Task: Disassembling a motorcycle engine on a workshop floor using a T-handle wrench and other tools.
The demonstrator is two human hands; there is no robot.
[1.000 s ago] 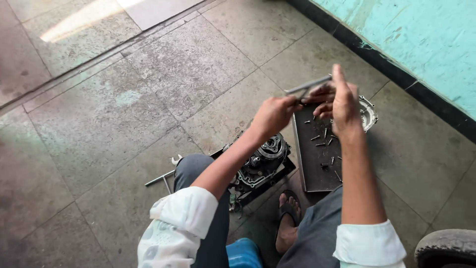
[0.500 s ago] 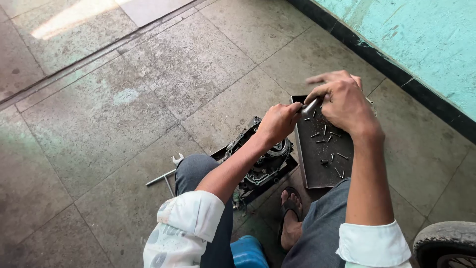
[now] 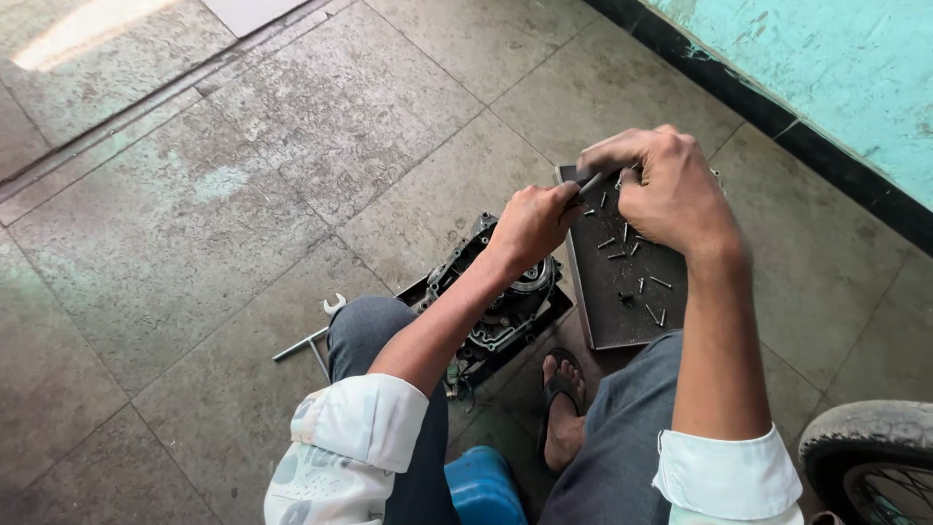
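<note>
Metal rod [image 3: 589, 182] clenched betw. left hand [image 3: 530, 224] & right hand [image 3: 671, 190], above tray [image 3: 622, 311].

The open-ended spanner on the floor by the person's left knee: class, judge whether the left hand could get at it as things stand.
Probably yes. The spanner lies uncovered on the floor beside the left knee. But the left hand is pinching a small metal tool together with the right hand, so it would have to let go first.

We see stone floor [image 3: 243, 146] | engine casing [image 3: 496, 301] beside dark tray [image 3: 622, 311] of bolts | spanner [image 3: 333, 306] | T-handle tool [image 3: 301, 342] | tyre [image 3: 870, 457] at lower right.
</note>
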